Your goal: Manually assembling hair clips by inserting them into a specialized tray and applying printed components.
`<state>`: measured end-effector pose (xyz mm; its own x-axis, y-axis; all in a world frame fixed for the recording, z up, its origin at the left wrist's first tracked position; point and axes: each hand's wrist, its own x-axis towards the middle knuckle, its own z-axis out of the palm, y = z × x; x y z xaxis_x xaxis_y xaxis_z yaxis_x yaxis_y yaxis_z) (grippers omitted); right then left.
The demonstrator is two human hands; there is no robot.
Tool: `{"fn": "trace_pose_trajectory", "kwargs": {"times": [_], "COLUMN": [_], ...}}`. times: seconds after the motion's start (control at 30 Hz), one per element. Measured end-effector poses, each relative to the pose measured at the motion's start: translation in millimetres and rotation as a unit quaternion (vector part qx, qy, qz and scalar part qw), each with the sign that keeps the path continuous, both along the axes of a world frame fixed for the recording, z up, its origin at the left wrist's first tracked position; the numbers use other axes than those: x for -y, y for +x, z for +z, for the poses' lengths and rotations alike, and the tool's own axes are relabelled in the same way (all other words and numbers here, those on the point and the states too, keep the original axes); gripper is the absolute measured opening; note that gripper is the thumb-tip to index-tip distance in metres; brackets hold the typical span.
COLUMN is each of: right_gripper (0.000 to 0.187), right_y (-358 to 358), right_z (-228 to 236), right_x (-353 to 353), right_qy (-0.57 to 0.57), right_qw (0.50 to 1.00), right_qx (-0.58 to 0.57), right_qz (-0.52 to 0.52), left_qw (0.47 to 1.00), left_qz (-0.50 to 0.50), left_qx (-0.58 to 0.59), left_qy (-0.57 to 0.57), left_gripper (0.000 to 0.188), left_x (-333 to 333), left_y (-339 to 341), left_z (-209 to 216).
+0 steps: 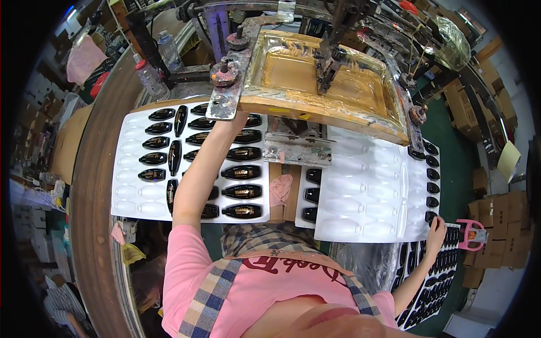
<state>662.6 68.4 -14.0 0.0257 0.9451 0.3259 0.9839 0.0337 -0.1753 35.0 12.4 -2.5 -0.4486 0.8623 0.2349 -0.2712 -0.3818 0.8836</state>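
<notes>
My left arm stretches forward across a white molded tray point(127, 158) holding glossy black bottle-shaped pieces point(242, 191) with gold print. My left hand point(240, 119) reaches beneath the near edge of a wooden screen-printing frame point(321, 115); its fingers are hidden. Out at the right, my right hand point(436, 230) is closed, its fingertips at a black piece point(431, 216) by the edge of an empty white molded tray point(360, 197). That tray lies over another, whose black pieces show along both sides. Golden-brown ink point(290, 73) coats the screen inside the frame.
Under the frame sits a metal printing fixture point(298, 149), with a pink cloth point(280, 190) before it. More black pieces point(439, 281) stand on trays at the lower right, near a pink plastic stool point(472, 235) and cardboard boxes point(501, 225). Bottles point(151, 79) stand at the back left.
</notes>
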Motion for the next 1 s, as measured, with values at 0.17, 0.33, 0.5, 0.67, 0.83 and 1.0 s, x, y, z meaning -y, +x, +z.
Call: {"fn": "trace_pose_trajectory", "kwargs": {"times": [0.17, 0.33, 0.5, 0.67, 0.83, 1.0], "right_gripper": [0.038, 0.046, 0.045, 0.049, 0.042, 0.053], "right_y": [-132, -280, -377, -413, -414, -366], "right_z": [44, 59, 51, 43, 36, 35], "right_x": [-4, -10, -21, -10, -7, 0], "right_qy": [-0.028, -0.03, -0.02, -0.101, -0.131, -0.067], "right_qw": [0.954, 0.867, 0.839, 0.817, 0.817, 0.849], "right_qx": [-0.24, -0.309, -0.186, -0.186, -0.209, -0.2], "right_qz": [0.18, 0.39, 0.511, 0.536, 0.521, 0.485], "left_qw": [1.0, 0.996, 0.994, 0.995, 0.994, 0.993], "left_qz": [-0.004, -0.065, -0.072, -0.055, -0.042, -0.044], "left_qx": [0.011, 0.064, 0.072, 0.069, 0.081, 0.091], "left_qy": [-0.029, 0.014, 0.045, 0.055, 0.065, 0.065], "left_gripper": [0.03, 0.023, 0.015, 0.014, 0.013, 0.013], "left_x": [50, 81, 100, 116, 121, 120], "left_y": [38, 68, 72, 67, 64, 65], "left_z": [19, 47, 52, 48, 44, 43]}}
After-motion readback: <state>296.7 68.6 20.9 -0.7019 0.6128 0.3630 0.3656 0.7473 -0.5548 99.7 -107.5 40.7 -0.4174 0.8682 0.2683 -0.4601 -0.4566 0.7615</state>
